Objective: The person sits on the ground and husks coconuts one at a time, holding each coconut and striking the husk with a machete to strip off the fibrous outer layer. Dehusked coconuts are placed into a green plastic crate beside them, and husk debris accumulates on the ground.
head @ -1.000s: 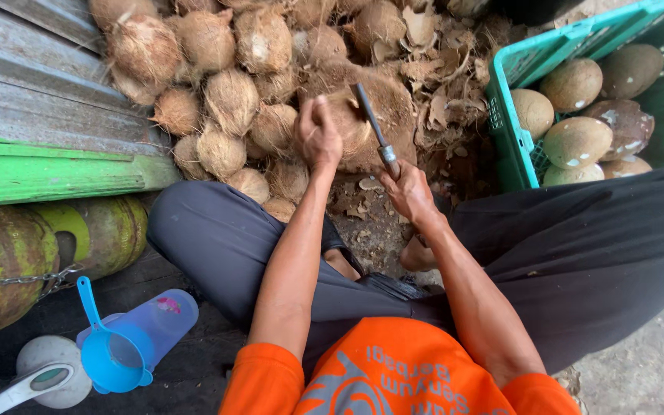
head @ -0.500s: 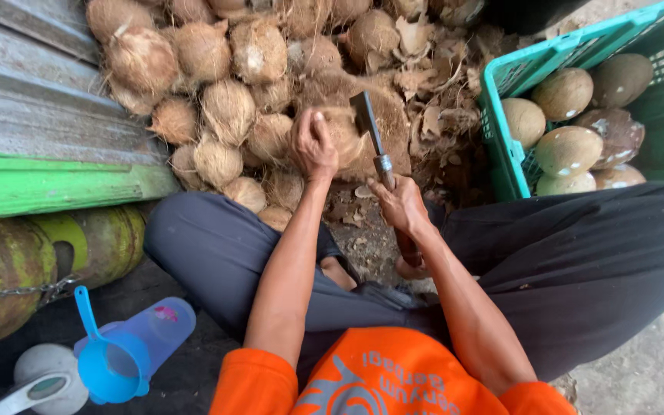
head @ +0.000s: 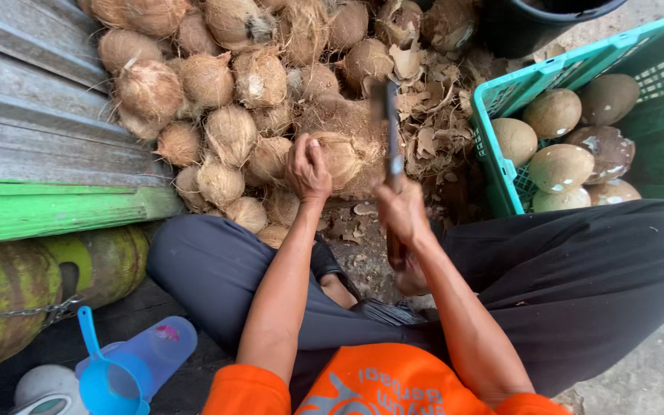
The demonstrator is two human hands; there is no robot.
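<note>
A blue plastic scoop (head: pixel 105 376) and gas cylinder (head: pixel 32 284) sit at far left. Beside the husked pile, the seated worker's left hand (head: pixel 307 167) closes over a fibrous coconut (head: pixel 343 157), steadying it, while the right hand (head: pixel 403 211) grips a raised cleaver (head: pixel 390 134) just beside those fingers. A glancing blow could slip toward them. A green crate (head: pixel 493 142) holds peeled coconuts.
</note>
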